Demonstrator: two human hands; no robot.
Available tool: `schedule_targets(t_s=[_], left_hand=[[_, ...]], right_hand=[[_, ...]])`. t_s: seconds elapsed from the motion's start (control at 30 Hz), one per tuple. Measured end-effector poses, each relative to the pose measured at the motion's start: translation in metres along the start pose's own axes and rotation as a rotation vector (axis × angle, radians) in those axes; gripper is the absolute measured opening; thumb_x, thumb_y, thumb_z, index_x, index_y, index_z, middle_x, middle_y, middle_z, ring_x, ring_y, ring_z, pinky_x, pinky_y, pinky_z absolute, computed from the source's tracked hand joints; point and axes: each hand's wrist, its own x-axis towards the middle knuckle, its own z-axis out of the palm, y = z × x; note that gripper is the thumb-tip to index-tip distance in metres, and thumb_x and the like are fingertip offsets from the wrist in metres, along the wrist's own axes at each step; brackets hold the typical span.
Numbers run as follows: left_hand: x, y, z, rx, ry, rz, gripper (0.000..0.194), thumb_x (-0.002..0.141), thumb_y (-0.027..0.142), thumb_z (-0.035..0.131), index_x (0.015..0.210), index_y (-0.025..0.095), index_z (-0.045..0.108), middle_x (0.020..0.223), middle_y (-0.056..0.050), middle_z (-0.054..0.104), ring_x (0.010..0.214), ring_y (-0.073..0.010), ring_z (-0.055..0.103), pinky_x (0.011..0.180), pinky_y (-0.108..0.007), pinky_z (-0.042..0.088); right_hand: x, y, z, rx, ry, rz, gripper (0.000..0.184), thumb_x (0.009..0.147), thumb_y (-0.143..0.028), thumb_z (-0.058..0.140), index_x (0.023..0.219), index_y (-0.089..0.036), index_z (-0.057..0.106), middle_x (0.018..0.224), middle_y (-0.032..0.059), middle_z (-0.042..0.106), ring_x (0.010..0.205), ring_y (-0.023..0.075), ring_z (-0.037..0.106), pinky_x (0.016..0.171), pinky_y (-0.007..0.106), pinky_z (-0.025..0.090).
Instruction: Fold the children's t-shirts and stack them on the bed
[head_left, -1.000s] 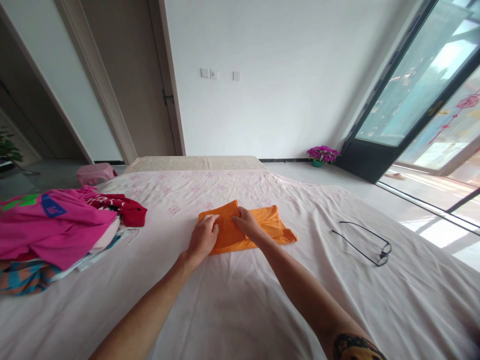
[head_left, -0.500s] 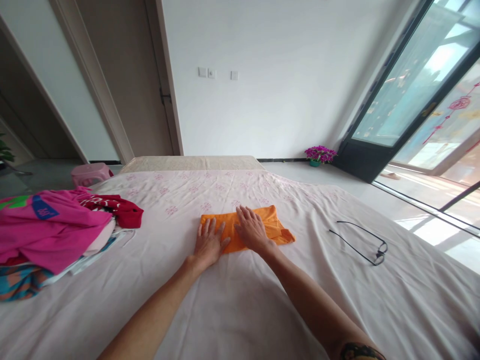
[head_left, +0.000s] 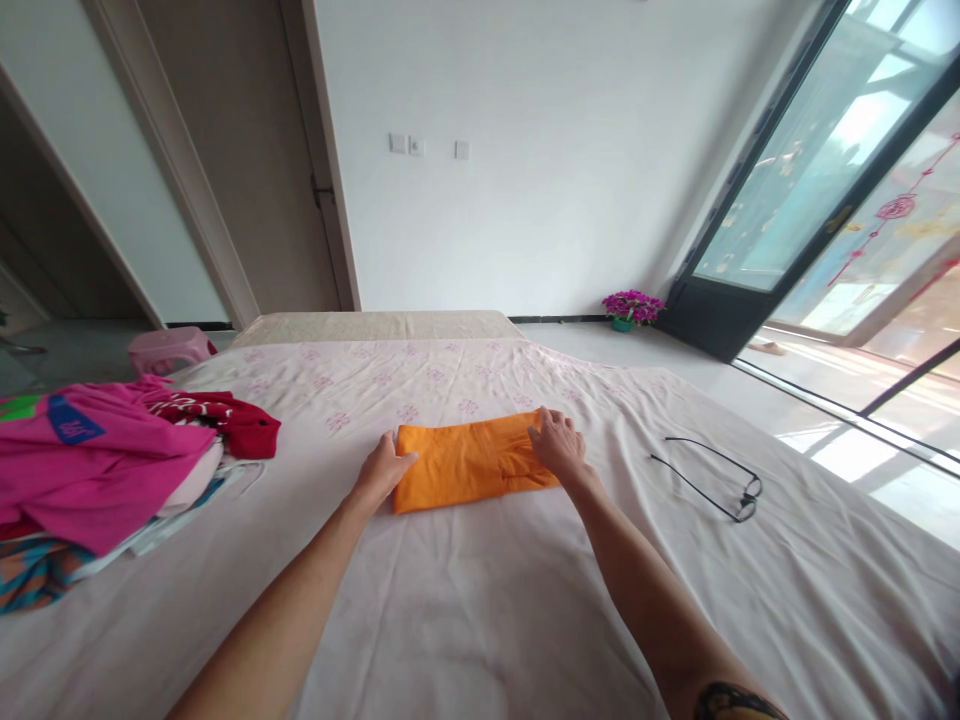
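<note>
With fingers bent loosely in the right hand (head_left: 561, 443), with thumb on top in the left hand (head_left: 382, 471), touching both ends of the folded orange cloth (head_left: 472, 463) at centre frame, can't tell whether pinching, but risking skewed layers if pulled unevenly.

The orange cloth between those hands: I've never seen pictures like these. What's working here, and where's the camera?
No machine here: these are a person's bare hands, seen from a camera worn on that person's head, looking forward and down. On the pale sheet lies a folded orange cloth. The left hand touches its left end, the right hand its right end; whether either grips it is unclear. A heap of clothes lies to the left, glasses to the right.
</note>
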Motion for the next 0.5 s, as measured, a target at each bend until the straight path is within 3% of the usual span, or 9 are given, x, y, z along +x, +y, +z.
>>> schedule_targets(t_s=[0.1,0.2,0.37,0.5], left_hand=[[-0.006,0.003,0.001,-0.101,0.012,0.006,0.056,0.076,0.026,0.067,0.128,0.017,0.051,0.111,-0.011,0.072,0.101,-0.0235,0.068,0.083,-0.03,0.051],[-0.01,0.003,-0.016,-0.182,0.039,0.002,0.052,0.08,0.02,0.061,0.13,0.016,0.049,0.1,-0.007,0.072,0.091,-0.0184,0.07,0.078,-0.026,0.053],[-0.007,-0.028,-0.085,-0.24,0.141,-0.04,0.057,0.079,0.016,0.059,0.134,0.013,0.046,0.089,-0.004,0.071,0.08,-0.0167,0.07,0.074,-0.027,0.054],[-0.003,-0.072,-0.13,0.004,0.282,-0.053,0.048,0.076,0.02,0.062,0.123,0.014,0.054,0.095,-0.007,0.072,0.089,-0.0224,0.069,0.079,-0.032,0.055]], right_hand=[[0.001,0.014,0.003,-0.004,-0.051,0.078,0.049,0.095,-0.042,0.04,0.139,-0.019,0.045,0.127,0.017,0.057,0.117,0.0319,0.053,0.09,0.045,0.042],[-0.005,0.014,0.007,0.027,-0.101,-0.01,0.048,0.094,-0.039,0.044,0.137,-0.02,0.048,0.122,0.0145,0.06,0.106,0.0281,0.06,0.083,0.038,0.044],[-0.02,-0.003,0.001,0.188,-0.208,-0.21,0.043,0.093,-0.033,0.047,0.134,-0.024,0.056,0.113,0.007,0.066,0.096,0.02,0.064,0.079,0.028,0.043],[-0.032,-0.017,-0.008,0.276,-0.199,-0.327,0.033,0.092,-0.036,0.049,0.116,-0.024,0.069,0.107,0.0045,0.07,0.095,0.0195,0.065,0.079,0.027,0.043]])
